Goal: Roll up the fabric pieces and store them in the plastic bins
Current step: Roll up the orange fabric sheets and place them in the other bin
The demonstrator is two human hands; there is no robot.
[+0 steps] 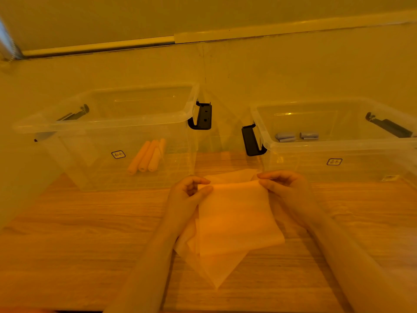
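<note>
Fabric (pixel 234 222) lies loosely stacked on the wooden worktop (pixel 90 245), and the left hand (pixel 187 195) and right hand (pixel 284 188) each pinch a far corner of the top sheet, lifting that edge. Rolling should go best with the edge kept taut and square, both hands turning evenly. Beyond, the left bin (pixel 108 123) holds orange rolls (pixel 146 158); the right bin (pixel 338 143) holds grey rolls (pixel 296 136).
</note>
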